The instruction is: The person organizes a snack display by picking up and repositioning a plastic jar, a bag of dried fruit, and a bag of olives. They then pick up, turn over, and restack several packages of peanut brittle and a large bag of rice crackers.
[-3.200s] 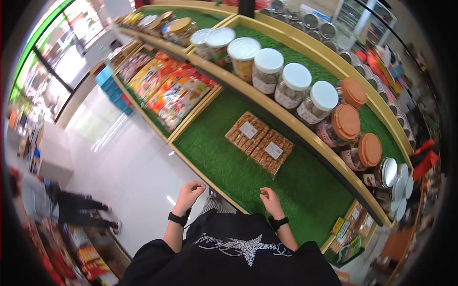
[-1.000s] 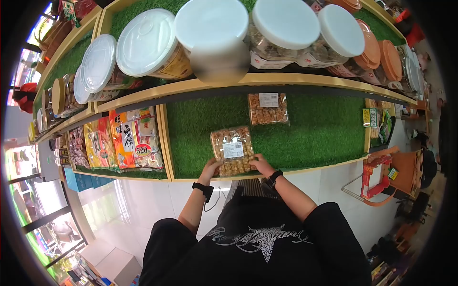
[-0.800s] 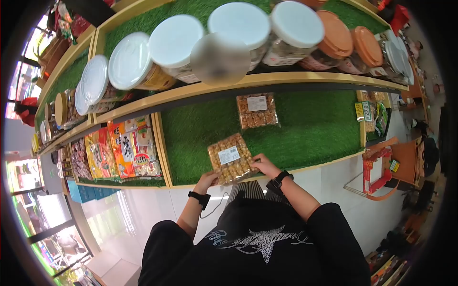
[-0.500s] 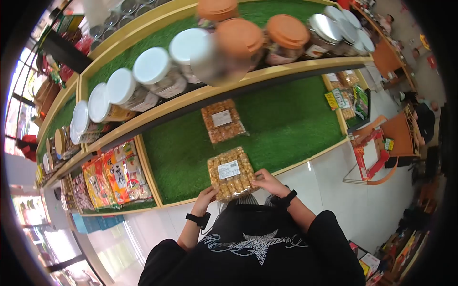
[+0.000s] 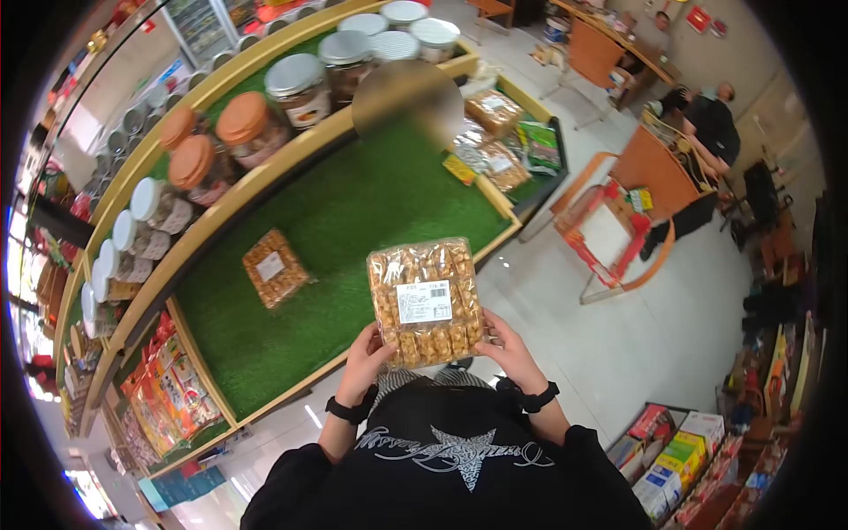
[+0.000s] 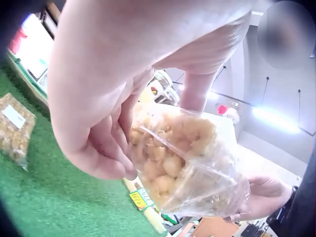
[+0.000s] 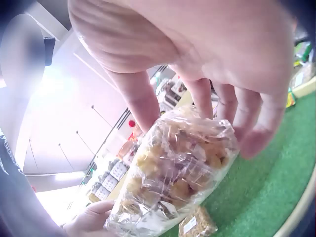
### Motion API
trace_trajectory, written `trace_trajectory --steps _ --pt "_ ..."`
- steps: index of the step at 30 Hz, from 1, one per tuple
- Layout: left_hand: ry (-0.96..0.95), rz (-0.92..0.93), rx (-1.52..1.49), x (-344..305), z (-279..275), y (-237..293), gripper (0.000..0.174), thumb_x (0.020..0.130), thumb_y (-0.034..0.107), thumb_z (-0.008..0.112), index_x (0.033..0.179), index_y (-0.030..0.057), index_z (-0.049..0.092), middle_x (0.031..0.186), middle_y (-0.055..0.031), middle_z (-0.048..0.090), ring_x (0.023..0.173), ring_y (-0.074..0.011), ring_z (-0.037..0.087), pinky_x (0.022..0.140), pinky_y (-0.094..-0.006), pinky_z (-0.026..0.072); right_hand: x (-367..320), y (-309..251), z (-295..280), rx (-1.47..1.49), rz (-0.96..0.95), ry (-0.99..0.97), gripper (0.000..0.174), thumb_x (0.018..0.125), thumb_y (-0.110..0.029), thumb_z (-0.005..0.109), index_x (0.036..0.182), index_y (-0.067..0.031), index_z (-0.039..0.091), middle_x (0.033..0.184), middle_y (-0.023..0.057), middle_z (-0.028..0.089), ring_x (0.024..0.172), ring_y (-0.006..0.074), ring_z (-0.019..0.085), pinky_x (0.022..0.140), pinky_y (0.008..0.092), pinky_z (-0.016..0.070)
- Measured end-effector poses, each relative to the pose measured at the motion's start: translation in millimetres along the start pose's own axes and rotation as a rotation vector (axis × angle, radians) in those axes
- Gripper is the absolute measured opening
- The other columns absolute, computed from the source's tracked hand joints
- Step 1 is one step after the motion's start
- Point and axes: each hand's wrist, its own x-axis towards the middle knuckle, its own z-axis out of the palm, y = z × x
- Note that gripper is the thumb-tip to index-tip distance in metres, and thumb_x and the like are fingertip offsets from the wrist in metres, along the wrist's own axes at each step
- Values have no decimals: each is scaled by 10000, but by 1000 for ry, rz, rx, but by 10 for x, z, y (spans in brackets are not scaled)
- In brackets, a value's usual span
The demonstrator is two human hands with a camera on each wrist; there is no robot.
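Observation:
A clear plastic pack of golden, clustered snack bars with a white label is held up in front of the shirt, its label facing up. My left hand grips its lower left corner, the thumb on top. On the opposite corner my right hand pinches it the same way. From the left wrist view, the pack's crinkled wrapper spans between both hands. The right wrist view shows my right thumb and fingers around the end of the pack. A similar pack lies on the green turf shelf.
The turf shelf has a wooden rim. Lidded jars line the raised tier behind it. Bagged snacks fill the left bin, more packs the far end. A chair stands right; people sit beyond. Boxes lie lower right.
Both hands, at first free, have taken one of two packs from the turf, lifted it off the shelf and drawn it toward the body. The head view has swung right.

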Motion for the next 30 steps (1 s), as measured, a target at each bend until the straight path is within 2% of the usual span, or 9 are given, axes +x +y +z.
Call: trace_trajectory --steps 3,6,9,16,19,25,30 --pt "-90 29 8 109 532 -8 509 772 50 565 1222 -28 341 1093 -96 513 980 -148 494 843 -270 389 -314 -62 -451 20 -11 94 593 744 -68 584 1275 -28 324 1154 92 442 1038 191 436 843 288 375" --pt "-232 114 267 201 916 -41 519 771 109 584 1209 -41 350 1052 -115 534 938 -172 513 825 -291 400 -643 -116 -718 -25 -59 278 579 740 -65 564 1274 -43 342 1154 82 446 1054 194 432 854 307 363" --pt "-339 147 435 325 1149 -84 537 765 135 592 1207 -49 349 1048 -140 534 932 -186 518 821 -297 403 -848 -40 -884 -16 -66 362 586 738 1 525 1279 11 300 1194 96 447 1059 169 445 852 278 368" --pt "-464 103 499 625 1554 -44 546 757 169 597 1198 -53 363 1024 -146 528 924 -211 524 831 -315 401 -1032 62 -1055 55 -29 531 589 739 5 518 1286 -2 301 1184 80 455 1047 156 448 844 271 366" --pt "-514 83 540 811 1660 -60 548 756 166 597 1206 -41 361 1045 -150 522 931 -212 521 834 -314 400 -969 26 -1225 54 -27 529 577 747 -58 557 1279 -44 335 1151 93 444 1052 203 443 868 306 359" --pt "-518 114 468 1395 1914 -42 550 751 154 592 1214 -31 360 1058 -143 521 921 -206 521 824 -308 400 -557 -131 -1626 11 -43 551 575 751 -52 554 1280 -40 331 1151 90 437 1051 198 442 864 303 360" --pt "-519 148 512 2000 2119 269 572 748 147 593 1231 -32 343 1057 -137 526 929 -199 522 826 -306 401 -18 -377 -1999 -10 -90 535 571 754 -49 554 1277 -23 326 1168 93 433 1050 194 445 864 297 360"
